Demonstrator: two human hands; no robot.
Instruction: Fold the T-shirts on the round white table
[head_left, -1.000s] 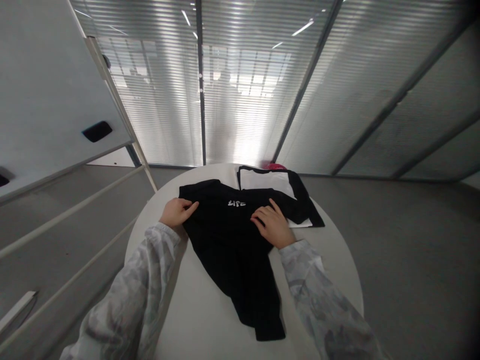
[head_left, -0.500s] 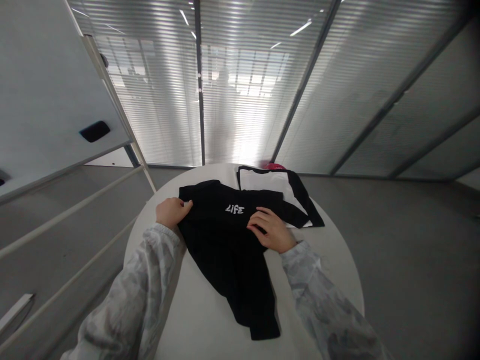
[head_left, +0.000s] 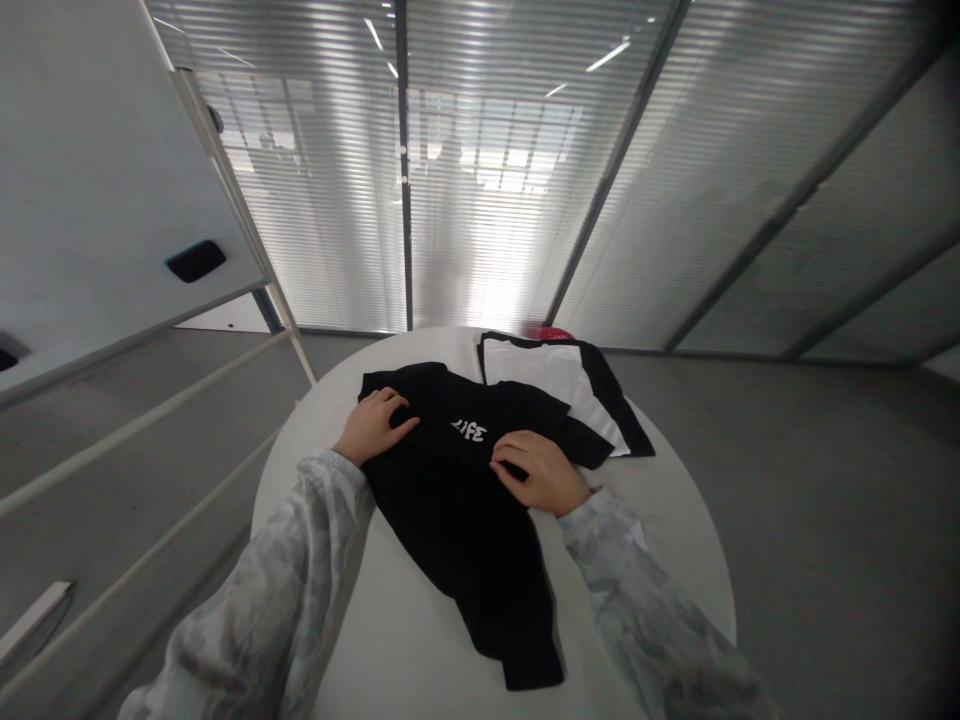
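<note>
A black T-shirt [head_left: 457, 520] with white lettering lies spread on a round white table [head_left: 660, 540]. My left hand [head_left: 373, 428] rests flat on the shirt's left shoulder area, fingers stretched out. On the shirt's right side, just below the lettering, my right hand [head_left: 536, 470] lies with its fingers curled onto the cloth. Both arms wear a pale camouflage-patterned sleeve.
A folded black-and-white garment [head_left: 570, 385] lies at the table's far side, with something red [head_left: 547, 332] behind it. A whiteboard [head_left: 90, 200] on a stand is at the left. Glass walls with blinds stand behind; grey floor surrounds the table.
My left hand has opened and slid further onto the shirt. My right hand has drawn back toward me and to the left, and the shirt's right sleeve has bunched slightly.
</note>
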